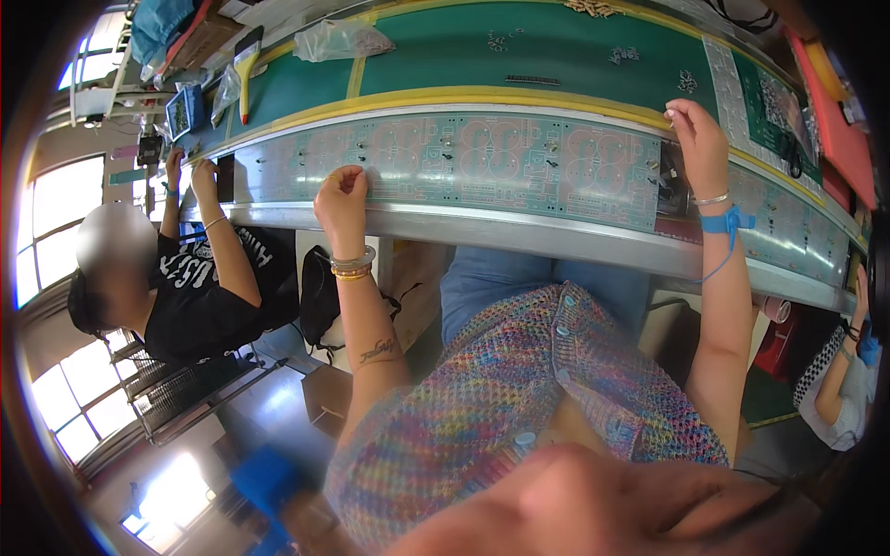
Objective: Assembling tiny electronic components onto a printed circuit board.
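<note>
A row of green printed circuit boards [598, 171] lies along a metal-edged track in front of me. Small dark and metallic components stand on them. My left hand [343, 199] is closed in a pinch above the boards on the left; whatever its fingertips hold, if anything, is hidden. Further right, my right hand [700, 139] is raised over the yellow-edged far side of the track. Its thumb and index finger are pressed together, and anything between them is too small to name. A blue wrist strap [728, 221] with a cord circles my right wrist.
Beyond the track, a green work surface [436, 69] holds small piles of metal parts [623, 56], a black strip [533, 80], a plastic bag [338, 42] and a brush [246, 69]. A co-worker [218, 264] works at the left; another person's arm [839, 371] shows far right.
</note>
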Demonstrator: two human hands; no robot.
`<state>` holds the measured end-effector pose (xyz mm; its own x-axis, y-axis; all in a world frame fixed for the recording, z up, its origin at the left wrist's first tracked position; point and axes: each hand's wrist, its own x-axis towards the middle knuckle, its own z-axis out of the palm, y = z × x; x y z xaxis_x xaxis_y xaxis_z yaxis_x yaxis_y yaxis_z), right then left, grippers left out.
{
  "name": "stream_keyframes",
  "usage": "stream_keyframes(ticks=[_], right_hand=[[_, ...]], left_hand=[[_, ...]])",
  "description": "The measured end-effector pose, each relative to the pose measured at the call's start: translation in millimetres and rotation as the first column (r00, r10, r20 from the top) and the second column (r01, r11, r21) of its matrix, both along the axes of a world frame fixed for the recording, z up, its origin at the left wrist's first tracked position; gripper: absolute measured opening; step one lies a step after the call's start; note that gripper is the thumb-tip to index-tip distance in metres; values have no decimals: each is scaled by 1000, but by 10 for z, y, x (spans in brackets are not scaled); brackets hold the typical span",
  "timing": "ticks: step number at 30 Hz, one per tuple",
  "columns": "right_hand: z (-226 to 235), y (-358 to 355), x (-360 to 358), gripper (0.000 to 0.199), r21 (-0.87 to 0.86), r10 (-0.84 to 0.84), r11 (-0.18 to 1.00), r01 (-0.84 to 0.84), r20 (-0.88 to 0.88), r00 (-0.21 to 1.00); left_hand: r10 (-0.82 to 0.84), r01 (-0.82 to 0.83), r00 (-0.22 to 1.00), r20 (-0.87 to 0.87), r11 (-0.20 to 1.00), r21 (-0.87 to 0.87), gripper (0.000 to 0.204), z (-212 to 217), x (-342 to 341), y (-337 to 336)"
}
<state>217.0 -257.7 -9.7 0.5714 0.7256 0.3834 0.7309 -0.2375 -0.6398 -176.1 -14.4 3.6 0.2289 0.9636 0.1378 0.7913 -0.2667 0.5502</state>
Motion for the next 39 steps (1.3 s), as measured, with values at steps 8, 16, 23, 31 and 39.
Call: stream_keyframes(ticks=[8, 16, 23, 31, 39], right_hand=[[-18, -22, 69, 10, 52, 24, 998, -27, 49, 998], [232, 92, -472, 12, 188, 97, 978, -86, -49, 994], [114, 363, -1106, 8, 350, 243, 917, -190, -116, 963], [26, 280, -1037, 9, 345, 243, 919, -190, -117, 963], [34, 413, -1147, 13, 360, 250, 912, -195, -114, 961]], left_hand=[[-158, 173, 978, -136, 980, 98, 15, -79, 6, 116], [-275, 290, 945, -175, 955, 64, 21, -270, -349, 410], [-309, 321, 931, -196, 947, 28, 25, -181, -287, 306], [-302, 337, 932, -201, 925, 175, 30, -144, -209, 209], [-255, 317, 937, -240, 909, 269, 32, -117, -466, 193]])
